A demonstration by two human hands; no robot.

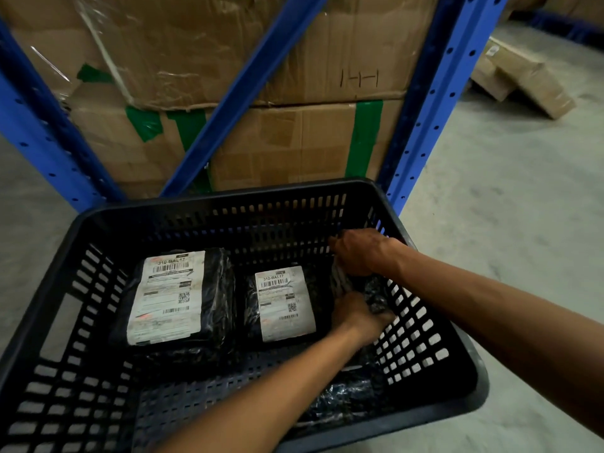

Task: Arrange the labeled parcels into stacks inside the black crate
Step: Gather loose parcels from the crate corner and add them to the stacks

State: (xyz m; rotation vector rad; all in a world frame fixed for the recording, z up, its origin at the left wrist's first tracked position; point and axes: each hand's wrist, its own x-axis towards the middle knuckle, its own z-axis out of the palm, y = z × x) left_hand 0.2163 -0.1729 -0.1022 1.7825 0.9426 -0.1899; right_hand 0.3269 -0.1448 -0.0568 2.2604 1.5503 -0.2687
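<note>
Fingers (340,246) of your right hand (361,251) were curled down over the top edge of a black-wrapped parcel (362,289) standing against the right wall of the black crate (228,197), and they seemed to be gripping its wrapping. Your left hand (358,317) was pressed against the near side of that same parcel, its fingers tucked out of sight, so whether they pinched the wrap or only pushed on it could not be told. You reached in with both forearms from the near right corner of the crate.

Two more parcels lay flat on the crate floor with their white labels facing up. You had the larger parcel (173,295) on the left and the smaller parcel (282,302) in the middle, just beside the one in your hands. Another glossy black bundle (346,397) lay in the near right corner, partly under your left forearm.

You had the crate on the concrete floor (490,207), close in front of a blue rack (434,103) holding taped cardboard boxes (294,142).
</note>
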